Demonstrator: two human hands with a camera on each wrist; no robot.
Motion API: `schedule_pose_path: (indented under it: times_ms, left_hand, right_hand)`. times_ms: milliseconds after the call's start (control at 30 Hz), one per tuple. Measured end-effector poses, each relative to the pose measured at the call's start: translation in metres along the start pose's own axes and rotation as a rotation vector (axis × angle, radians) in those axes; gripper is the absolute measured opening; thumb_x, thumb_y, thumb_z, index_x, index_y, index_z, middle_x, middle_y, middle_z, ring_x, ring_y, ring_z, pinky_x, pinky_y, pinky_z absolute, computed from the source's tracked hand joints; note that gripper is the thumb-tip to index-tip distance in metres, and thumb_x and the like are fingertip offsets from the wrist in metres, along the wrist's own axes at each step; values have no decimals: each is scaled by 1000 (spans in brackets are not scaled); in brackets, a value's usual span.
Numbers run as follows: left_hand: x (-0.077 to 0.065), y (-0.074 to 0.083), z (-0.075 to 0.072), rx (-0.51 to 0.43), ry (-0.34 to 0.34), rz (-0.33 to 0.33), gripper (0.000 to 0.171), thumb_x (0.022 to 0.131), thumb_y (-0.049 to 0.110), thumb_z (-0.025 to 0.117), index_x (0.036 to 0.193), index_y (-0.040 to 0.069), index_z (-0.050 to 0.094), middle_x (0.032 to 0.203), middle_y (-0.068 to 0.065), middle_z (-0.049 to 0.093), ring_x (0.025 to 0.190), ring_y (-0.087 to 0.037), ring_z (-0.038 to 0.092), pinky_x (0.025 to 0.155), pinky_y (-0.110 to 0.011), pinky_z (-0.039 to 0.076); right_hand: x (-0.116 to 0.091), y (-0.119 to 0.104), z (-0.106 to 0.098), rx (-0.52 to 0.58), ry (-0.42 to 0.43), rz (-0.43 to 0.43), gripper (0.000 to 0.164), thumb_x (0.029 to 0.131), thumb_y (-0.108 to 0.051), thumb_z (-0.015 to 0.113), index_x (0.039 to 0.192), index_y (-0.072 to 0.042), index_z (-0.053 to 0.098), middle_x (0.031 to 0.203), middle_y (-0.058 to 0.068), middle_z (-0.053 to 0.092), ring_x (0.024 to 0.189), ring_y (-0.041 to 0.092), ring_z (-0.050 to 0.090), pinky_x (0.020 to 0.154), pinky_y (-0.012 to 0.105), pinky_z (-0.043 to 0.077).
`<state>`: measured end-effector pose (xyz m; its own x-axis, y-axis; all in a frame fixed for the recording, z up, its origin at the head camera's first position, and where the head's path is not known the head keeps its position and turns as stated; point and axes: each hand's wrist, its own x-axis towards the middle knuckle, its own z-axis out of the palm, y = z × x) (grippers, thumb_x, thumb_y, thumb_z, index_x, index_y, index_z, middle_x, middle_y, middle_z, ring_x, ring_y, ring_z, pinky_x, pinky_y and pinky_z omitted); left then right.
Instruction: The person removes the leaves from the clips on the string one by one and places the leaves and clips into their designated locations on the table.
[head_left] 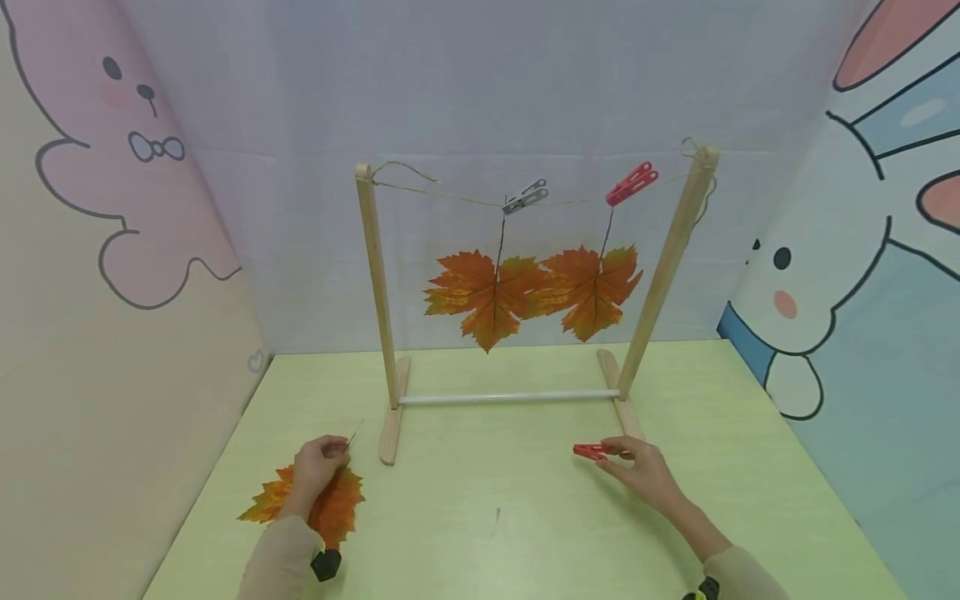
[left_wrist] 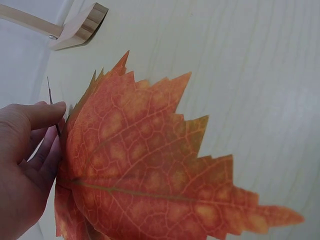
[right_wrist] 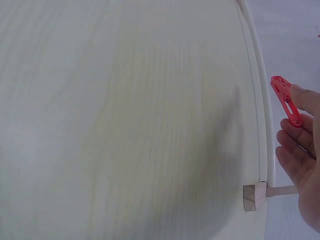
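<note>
My left hand [head_left: 318, 468] pinches the thin dark stem of an orange maple leaf [left_wrist: 145, 165] between thumb and fingers, low at the table's left side. The leaf spreads below and beside the hand, its stem tip poking up past the fingers. At the front right, my right hand [head_left: 647, 473] holds a red clothespin [head_left: 590, 452] between thumb and fingertips; the right wrist view shows the clothespin [right_wrist: 286, 101] slanting across the fingers. Two similar leaves hang by their stems from a string, one under a grey clothespin [head_left: 527, 197], the other under a red clothespin [head_left: 632, 184].
A wooden frame stands at the back, with a left post [head_left: 378, 287], a right post [head_left: 667, 275] and a white crossbar [head_left: 510, 397] low between them. String [head_left: 442, 194] runs between the post tops. A small dark mark [head_left: 497, 515] shows on the pale table [head_left: 450, 475].
</note>
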<state>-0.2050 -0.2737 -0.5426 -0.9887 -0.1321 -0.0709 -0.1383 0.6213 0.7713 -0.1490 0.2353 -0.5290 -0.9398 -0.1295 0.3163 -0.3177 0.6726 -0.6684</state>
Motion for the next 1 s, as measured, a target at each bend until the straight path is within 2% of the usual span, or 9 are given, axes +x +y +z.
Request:
schedule_pose_path:
  times_ms: [267, 500, 667, 1000]
  left_hand:
    - [2, -3, 6, 27, 25, 1, 24, 79, -3, 63, 102, -8, 62, 92, -19, 65, 84, -29, 61, 76, -40, 51]
    - [6, -4, 9, 26, 12, 14, 24, 79, -2, 64, 103, -8, 62, 93, -20, 65, 82, -28, 63, 75, -40, 52]
    - [5, -4, 9, 9, -5, 1, 25, 80, -3, 63, 104, -8, 61, 94, -20, 65, 83, -29, 62, 75, -40, 52]
    - [5, 1, 7, 27, 21, -13, 23, 81, -1, 61, 104, -6, 62, 94, -18, 65, 83, -27, 61, 73, -37, 52]
  right_hand:
    - [-4, 2, 3, 17, 8, 8, 25, 72, -8, 75, 94, 0, 67, 86, 7, 68, 75, 20, 63, 67, 34, 53]
    - [-8, 4, 5, 31, 18, 9, 26, 71, -8, 75, 94, 0, 67, 86, 7, 68, 76, 21, 63, 67, 34, 53]
    - [-9, 5, 7, 31, 14, 27, 26, 71, -9, 76, 94, 0, 67, 86, 6, 67, 76, 19, 63, 67, 34, 53]
    - [-5, 7, 7, 20, 1, 39, 26, 71, -10, 76, 94, 0, 67, 87, 6, 68, 77, 21, 63, 68, 36, 53]
